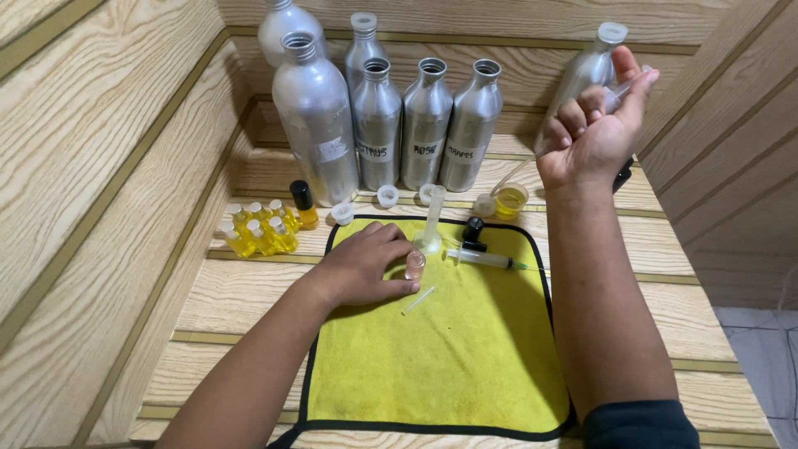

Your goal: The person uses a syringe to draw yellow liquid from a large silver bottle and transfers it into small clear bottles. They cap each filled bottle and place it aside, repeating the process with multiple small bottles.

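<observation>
My left hand (366,266) lies on a yellow cloth (449,349) and its fingers hold a small clear glass vial (415,264) upright. A thin plastic funnel tube (433,218) stands just behind the vial. My right hand (594,133) is raised above the shelf, closed around a clear syringe (619,91) whose long needle (517,172) slants down into a small cup of yellow liquid (510,200). A second syringe (482,259) and a loose needle cap (418,300) lie on the cloth, with a black cap (474,233) beside them.
Several silver aluminium bottles (378,125) stand along the wooden back wall, one more (582,79) behind my right hand. Small vials of yellow liquid (258,231) are grouped at the left. White caps (387,196) lie on the shelf (249,283).
</observation>
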